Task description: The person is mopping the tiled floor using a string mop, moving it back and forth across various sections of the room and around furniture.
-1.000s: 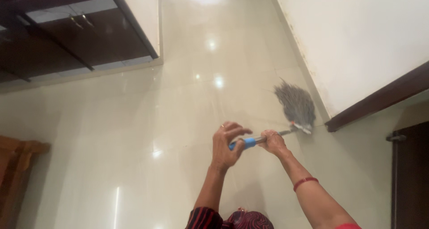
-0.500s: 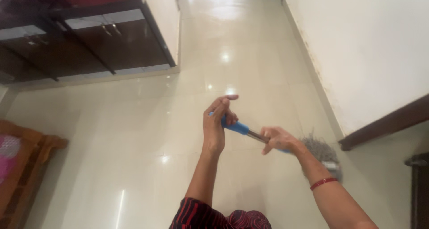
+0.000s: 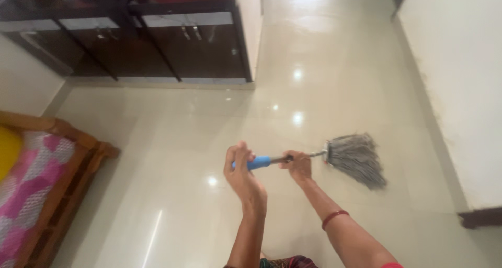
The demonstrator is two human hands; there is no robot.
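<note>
Fingers of the left hand [image 3: 243, 175] curl around the blue grip [image 3: 260, 162] of a mop handle; the right hand [image 3: 298, 166] clamps the shaft just beyond it. The grey string mop head [image 3: 357, 158] lies on the glossy cream floor [image 3: 172, 137], near the white wall [image 3: 460, 80].

Both forearms stretched forward and bare. Left hand [image 3: 243, 174] raised upright at the near end of the grip, palm turned inward, fingers curled loosely over the top, wrist bent back. Right hand [image 3: 299, 165] just beyond the left, closed in a fist, knuckles up, red bangle [image 3: 334, 219] round the wrist behind.
</note>
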